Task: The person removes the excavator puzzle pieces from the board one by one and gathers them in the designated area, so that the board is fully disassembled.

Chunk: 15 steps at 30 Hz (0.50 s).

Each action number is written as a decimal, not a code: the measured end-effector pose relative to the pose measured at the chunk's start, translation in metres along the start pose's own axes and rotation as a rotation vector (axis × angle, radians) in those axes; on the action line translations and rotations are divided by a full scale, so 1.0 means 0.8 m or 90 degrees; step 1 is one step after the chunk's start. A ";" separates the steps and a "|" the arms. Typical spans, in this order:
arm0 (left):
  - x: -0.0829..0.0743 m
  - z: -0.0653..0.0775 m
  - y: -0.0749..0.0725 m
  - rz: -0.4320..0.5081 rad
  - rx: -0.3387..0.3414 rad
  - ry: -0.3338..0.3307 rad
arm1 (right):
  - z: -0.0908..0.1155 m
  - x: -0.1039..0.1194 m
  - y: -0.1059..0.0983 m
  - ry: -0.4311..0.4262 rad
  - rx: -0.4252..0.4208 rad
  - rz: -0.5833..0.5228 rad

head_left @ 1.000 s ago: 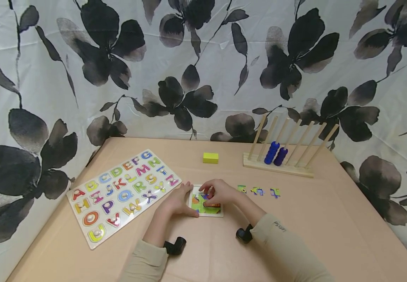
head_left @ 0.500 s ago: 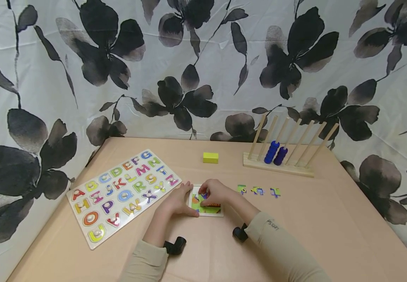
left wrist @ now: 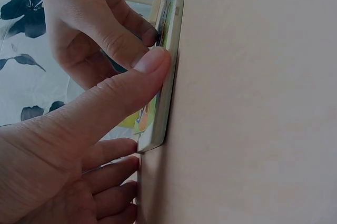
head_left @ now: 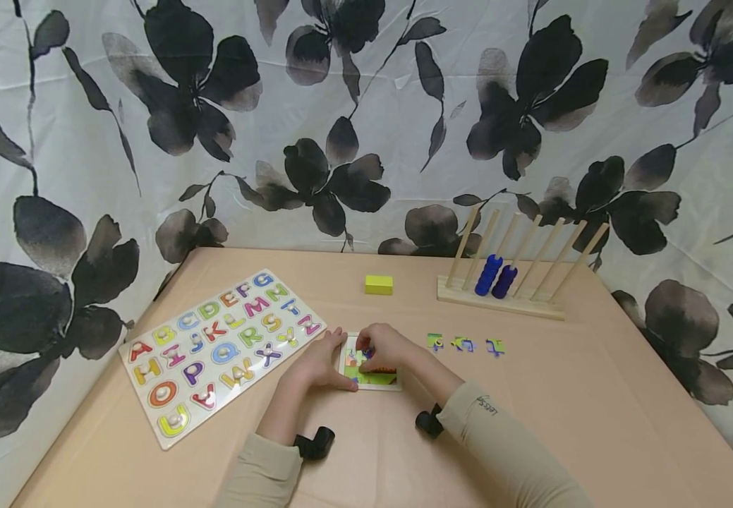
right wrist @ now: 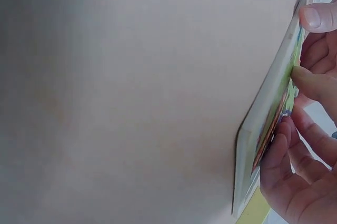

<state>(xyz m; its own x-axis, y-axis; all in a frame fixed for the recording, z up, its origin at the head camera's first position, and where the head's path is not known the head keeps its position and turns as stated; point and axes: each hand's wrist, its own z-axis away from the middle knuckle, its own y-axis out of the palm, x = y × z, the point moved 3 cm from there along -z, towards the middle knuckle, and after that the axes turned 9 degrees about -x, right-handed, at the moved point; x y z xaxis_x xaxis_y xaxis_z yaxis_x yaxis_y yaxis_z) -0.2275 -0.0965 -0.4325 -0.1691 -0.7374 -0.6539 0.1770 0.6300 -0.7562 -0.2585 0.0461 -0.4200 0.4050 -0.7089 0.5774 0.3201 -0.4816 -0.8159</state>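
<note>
- Puzzle tray [head_left: 379, 386], white-rimmed with a mostly green picture, lies flat on the table [head_left: 379, 451] between the two hands.
- Left hand [head_left: 323, 362] grips the tray at its left side: the thumb [left wrist: 152, 61] presses on the rim at the near corner, while the other fingers lie along the left side towards the far corner.
- Right hand [head_left: 391, 346] arches over the right part of the tray, fingers bent, thumb and fingertips down at the picture. A bit of purple shows by its fingertips, but I cannot tell whether they pinch a loose piece or only touch the picture.
- Three loose puzzle pieces sit in a row to the right of the right hand: one [head_left: 434, 341] nearest it, a second [head_left: 463, 344] further out, a third [head_left: 495, 346] furthest.
- Alphabet board [head_left: 197, 418], with coloured letters, is set at a slant to the left of the left hand, its right corner just beside the fingers.
- Yellow block [head_left: 379, 285] rests beyond both hands, straight past the tray.
- Peg stand [head_left: 499, 303], wooden, is beyond the right hand and off to its right; blue beads [head_left: 489, 275] and darker purple-blue beads [head_left: 504, 282] are stacked on two neighbouring pegs.
- Floral cloth [head_left: 417, 106] hangs behind the table, well past the hands.
</note>
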 end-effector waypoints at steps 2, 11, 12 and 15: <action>0.000 0.000 0.000 -0.001 -0.001 0.000 | 0.000 -0.001 0.000 -0.001 -0.003 -0.006; -0.001 -0.001 0.002 0.003 0.001 0.001 | 0.001 -0.003 0.000 -0.002 -0.014 -0.037; -0.001 -0.001 0.002 0.002 0.001 -0.001 | 0.001 -0.002 0.000 -0.003 -0.014 -0.041; -0.001 -0.001 0.002 -0.002 0.001 -0.007 | 0.000 -0.001 -0.001 -0.005 -0.017 -0.049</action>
<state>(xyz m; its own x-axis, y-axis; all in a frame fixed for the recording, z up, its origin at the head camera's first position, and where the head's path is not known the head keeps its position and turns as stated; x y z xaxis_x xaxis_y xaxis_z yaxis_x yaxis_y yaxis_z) -0.2281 -0.0950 -0.4331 -0.1595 -0.7422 -0.6510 0.1778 0.6270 -0.7584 -0.2591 0.0472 -0.4199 0.3876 -0.6652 0.6382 0.3277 -0.5477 -0.7699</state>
